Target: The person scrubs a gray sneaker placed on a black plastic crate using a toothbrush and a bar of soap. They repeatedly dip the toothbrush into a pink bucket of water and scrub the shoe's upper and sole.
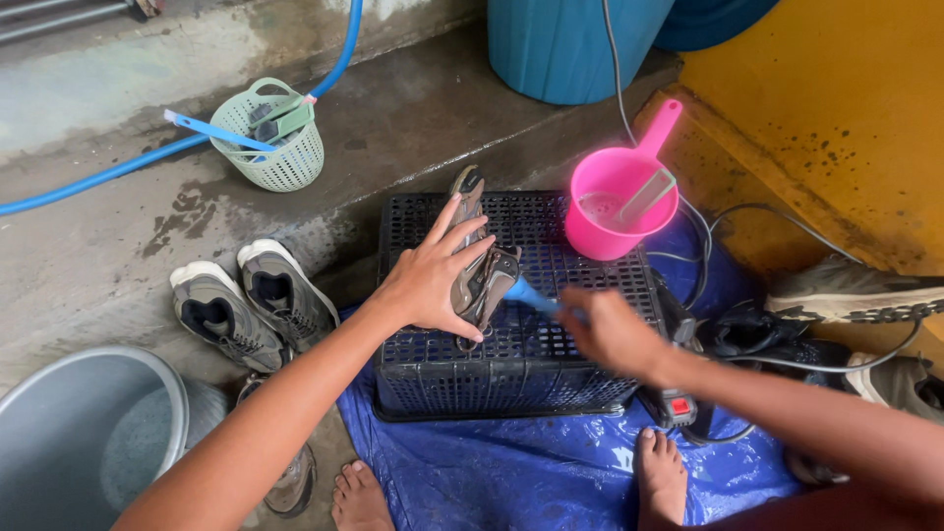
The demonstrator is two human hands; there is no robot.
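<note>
While left hand (428, 285) steadies shoe (479, 261) on crate (590, 344), right hand (612, 332) grips brush (531, 295)

Pink dipper (621, 202), green basket (280, 147), 2 sneakers (251, 305)

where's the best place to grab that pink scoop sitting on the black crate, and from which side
Probably by its handle. The pink scoop stands upright on the black crate, and its long straight handle sticks up and away past the far rim, clear of everything. Come from the far right side; a grip low on the handle should keep the water inside level.
</note>
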